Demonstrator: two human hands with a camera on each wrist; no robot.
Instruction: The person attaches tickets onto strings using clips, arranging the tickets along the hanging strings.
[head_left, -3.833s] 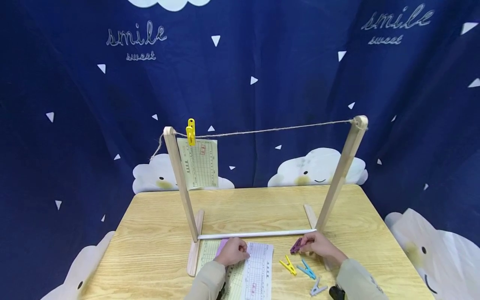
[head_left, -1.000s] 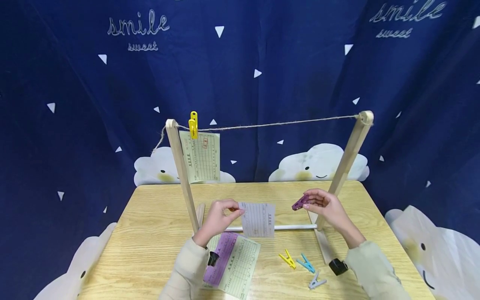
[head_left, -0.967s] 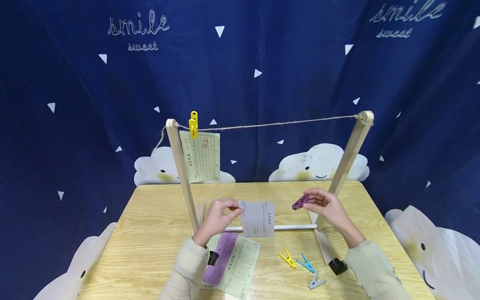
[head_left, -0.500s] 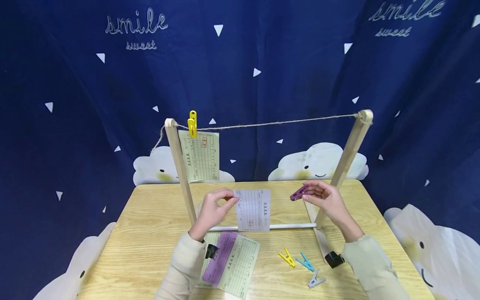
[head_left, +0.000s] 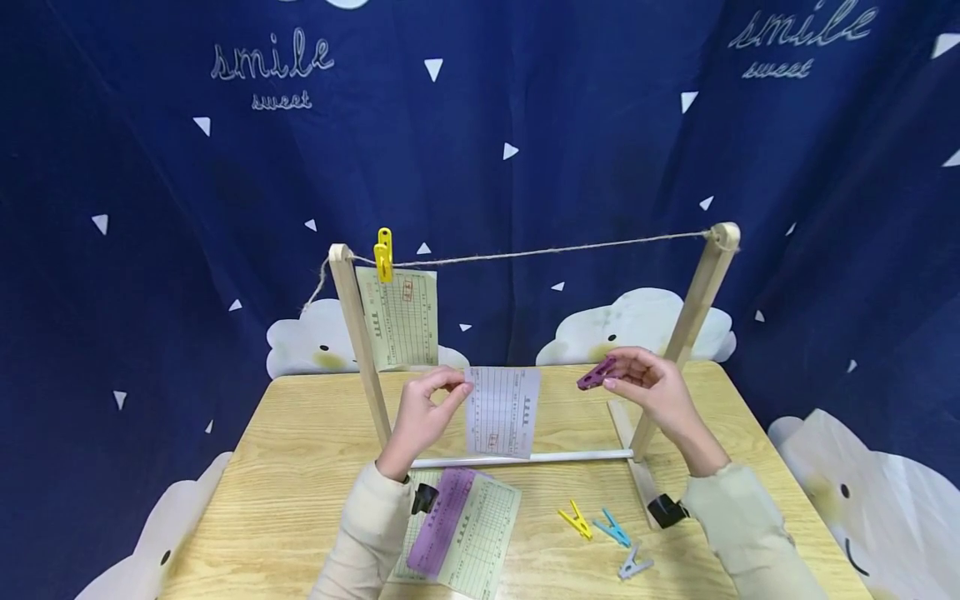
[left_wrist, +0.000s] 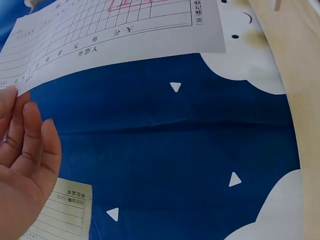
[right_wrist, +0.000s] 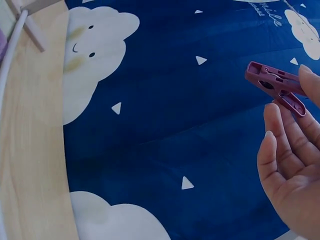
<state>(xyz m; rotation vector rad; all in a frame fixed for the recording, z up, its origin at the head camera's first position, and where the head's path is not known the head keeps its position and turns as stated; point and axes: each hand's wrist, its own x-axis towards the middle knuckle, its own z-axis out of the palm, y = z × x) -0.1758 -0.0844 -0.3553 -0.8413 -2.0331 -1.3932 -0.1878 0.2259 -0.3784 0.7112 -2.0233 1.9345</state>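
My left hand (head_left: 424, 414) pinches the upper left corner of a white printed receipt sheet (head_left: 502, 412), which hangs in the air in front of the white crossbar. In the left wrist view the sheet (left_wrist: 125, 35) spreads away from the thumb and fingertips. Between the thumb and fingers of my right hand (head_left: 656, 396) is a purple clothespin (head_left: 597, 374), its nose pointing left. The right wrist view shows this clothespin (right_wrist: 275, 85) up close. A twine line (head_left: 525, 252) runs above both hands. From its left end hangs a greenish receipt (head_left: 401, 325) under a yellow clothespin (head_left: 383, 255).
Wooden posts (head_left: 693, 304) hold the twine, joined low down by a white bar (head_left: 577, 455). Purple (head_left: 442, 525) and green receipt sheets (head_left: 483, 533) lie overlapping on the table. Yellow (head_left: 576, 520), blue (head_left: 613, 528) and grey clothespins (head_left: 634, 563) lie at the right front.
Both hands have risen from the table, the left lifting the white receipt off the stack, the right carrying the purple clothespin. Over the last second they have edged up and slightly left.
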